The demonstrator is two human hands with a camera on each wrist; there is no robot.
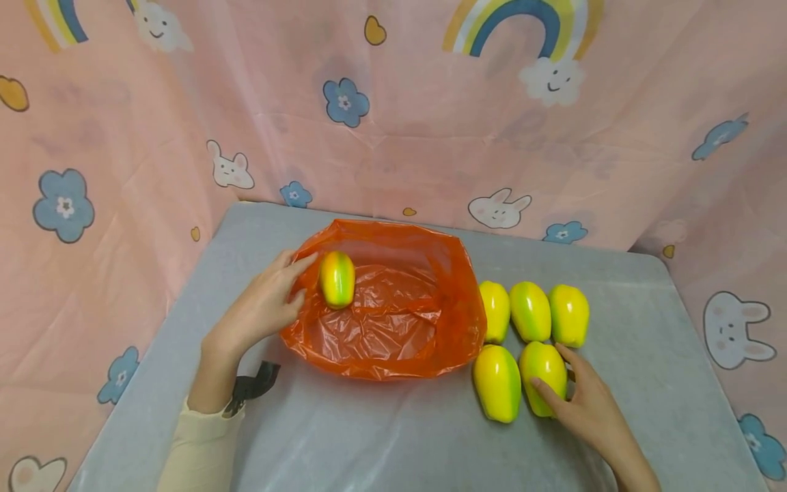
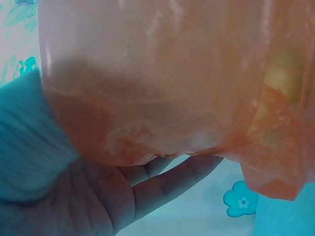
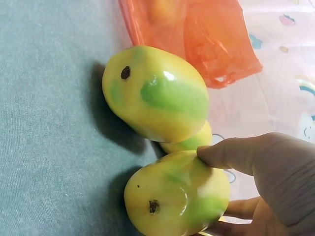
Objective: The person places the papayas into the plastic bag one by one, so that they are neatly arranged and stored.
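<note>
- One container is seen, a red bag [image 1: 378,367], set just to the right of the fingers of the left hand [image 1: 263,305], with its wide mouth turned up.
- One fruit [image 1: 337,281] is contained in the bag, near its left wall, just beyond the left fingertips.
- The left fingers are released and fairly straight, laid against the left side of the bag; by the left wrist view, two of them are stretched out behind the film.
- By the fingers of the right hand [image 1: 589,413], one yellow-green fruit [image 1: 544,369] is grasped, the thumb being set on its near side and the index finger on its far side.
- Six fruits are counted in all: one in the bag, five outside it on the bench [image 1: 369,437].
- Of those five, two are placed in the near row: the grasped one, and another [image 1: 496,384] just left of the right thumb, beside the bag.
- Three are lined up in the far row [image 1: 531,311], beyond the right fingers; the leftmost is partly covered by the bag's rim.
</note>
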